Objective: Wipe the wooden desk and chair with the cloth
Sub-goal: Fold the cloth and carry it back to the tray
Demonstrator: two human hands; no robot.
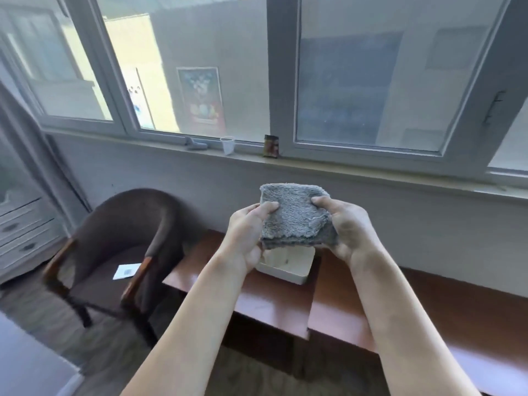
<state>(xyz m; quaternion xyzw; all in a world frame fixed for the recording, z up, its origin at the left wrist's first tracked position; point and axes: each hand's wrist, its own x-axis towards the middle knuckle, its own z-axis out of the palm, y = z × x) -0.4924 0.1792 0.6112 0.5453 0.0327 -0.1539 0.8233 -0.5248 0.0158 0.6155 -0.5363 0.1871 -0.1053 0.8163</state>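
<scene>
Both hands grip a folded grey terry cloth (294, 214), the left hand (247, 232) pinching its left edge and the right hand (347, 227) its right, raised above a shallow white tray (288, 265) on the reddish-brown wooden desk (274, 304). To the left stands the dark brown upholstered armchair (120, 241) with a white card (127, 271) on its seat. I'd keep the cloth folded into a flat pad, shift the tray aside, then wipe in overlapping strokes from far edge to near.

The armchair (114, 252), a card (126, 271) on its seat, stands at nine o'clock of the desk (285, 304). A tray (288, 265) sits on the desk; cup (227, 144) on the windowsill (343, 170) at twelve.
</scene>
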